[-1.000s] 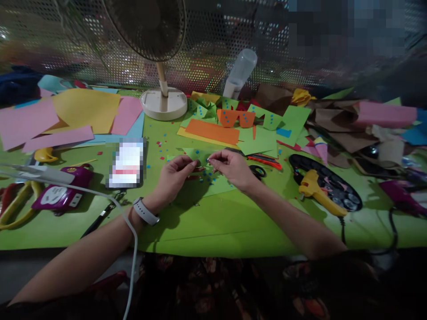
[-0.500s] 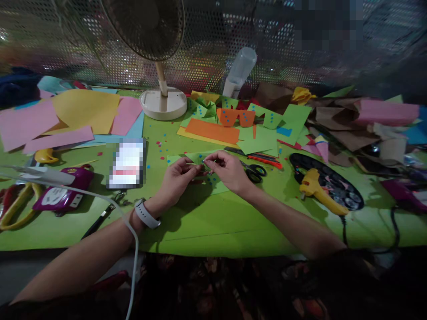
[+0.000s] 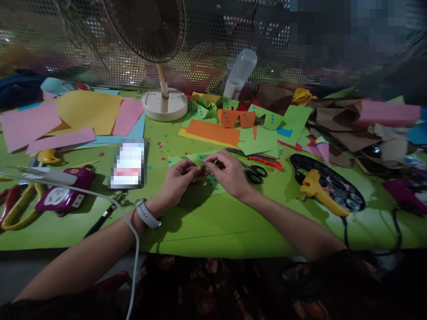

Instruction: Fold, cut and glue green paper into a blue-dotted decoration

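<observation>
My left hand [image 3: 182, 180] and my right hand [image 3: 228, 173] meet over a piece of light green paper [image 3: 218, 189] with small blue dots. Thumb and forefinger are pinched together on each hand, the fingertips almost touching. Whatever sits between them is too small to make out. Black-handled scissors [image 3: 256, 173] lie just right of my right hand. Behind them rests a red and black utility knife [image 3: 266, 161]. Orange paper glasses [image 3: 236, 118] with blue dots stand farther back, beside green dotted cut-outs [image 3: 271, 119].
A white fan [image 3: 165, 106] stands at the back. Left are coloured paper sheets [image 3: 86, 111], a blurred-out phone [image 3: 128, 164] and a purple power strip [image 3: 68, 193]. A yellow glue gun [image 3: 315, 189] lies on a black palette [image 3: 347, 191] at right. A white cable [image 3: 135, 249] crosses my left forearm.
My left fingertips have come slightly closer to my right ones. Otherwise both hands keep nearly the same place, and the view has shifted a little.
</observation>
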Demonstrator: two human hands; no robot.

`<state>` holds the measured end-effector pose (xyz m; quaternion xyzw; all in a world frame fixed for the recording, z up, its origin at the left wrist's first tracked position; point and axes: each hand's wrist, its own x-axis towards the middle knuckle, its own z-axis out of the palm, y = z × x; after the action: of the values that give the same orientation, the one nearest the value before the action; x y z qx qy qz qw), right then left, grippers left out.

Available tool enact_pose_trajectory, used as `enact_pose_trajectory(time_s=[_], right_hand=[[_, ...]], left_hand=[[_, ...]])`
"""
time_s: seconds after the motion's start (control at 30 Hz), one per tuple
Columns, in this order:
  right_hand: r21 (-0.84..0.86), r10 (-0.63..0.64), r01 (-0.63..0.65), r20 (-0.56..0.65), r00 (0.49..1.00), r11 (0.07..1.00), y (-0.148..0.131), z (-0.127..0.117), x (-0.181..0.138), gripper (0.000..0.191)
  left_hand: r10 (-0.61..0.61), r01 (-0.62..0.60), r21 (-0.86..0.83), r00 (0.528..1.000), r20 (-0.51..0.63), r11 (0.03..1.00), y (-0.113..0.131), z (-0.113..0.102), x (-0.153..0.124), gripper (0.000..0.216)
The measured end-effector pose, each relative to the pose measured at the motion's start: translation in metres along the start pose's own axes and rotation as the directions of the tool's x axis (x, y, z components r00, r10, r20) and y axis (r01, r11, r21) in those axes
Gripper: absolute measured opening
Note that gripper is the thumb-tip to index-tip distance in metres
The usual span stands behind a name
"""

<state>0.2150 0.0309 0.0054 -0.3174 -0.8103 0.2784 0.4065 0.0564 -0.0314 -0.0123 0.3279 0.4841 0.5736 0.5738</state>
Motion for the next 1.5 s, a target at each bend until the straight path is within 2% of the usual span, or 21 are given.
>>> enact_pose_trajectory(time_s=[0.7,0.97,1.13,1.23,1.37,1.5], right_hand=[[-0.072,-0.111,0.107,-0.048,0.993,0.992,0.002,0.001,-0.001,0.005],[-0.030,-0.034,0.033,-0.035,0.999,0.999,0.002,0.000,-0.002,0.002],[0.081,0.086,-0.084,-0.032,0.996,0.993,0.004,0.002,-0.003,0.013],[0.108,0.112,-0.109,-0.024,0.993,0.988,0.004,0.002,-0.003,0.015],[0.105,0.086,-0.082,-0.036,0.996,0.991,0.001,-0.002,-0.002,0.015],[-0.026,-0.020,0.017,-0.105,0.994,1.000,0.000,-0.011,0.002,0.010]], left_hand=[[0.048,-0.050,0.064,0.999,0.022,0.997,0.001,0.001,-0.001,0.032],[0.075,-0.078,0.099,0.996,0.040,0.992,0.001,0.000,0.000,0.029],[0.070,-0.074,0.095,0.997,0.037,0.993,0.000,-0.001,-0.001,0.030],[0.076,-0.079,0.108,0.996,0.037,0.991,0.001,-0.001,-0.001,0.031],[0.073,-0.076,0.092,0.997,0.032,0.993,0.002,-0.001,-0.001,0.032],[0.064,-0.068,0.107,0.997,0.039,0.992,0.003,0.000,-0.001,0.032]])
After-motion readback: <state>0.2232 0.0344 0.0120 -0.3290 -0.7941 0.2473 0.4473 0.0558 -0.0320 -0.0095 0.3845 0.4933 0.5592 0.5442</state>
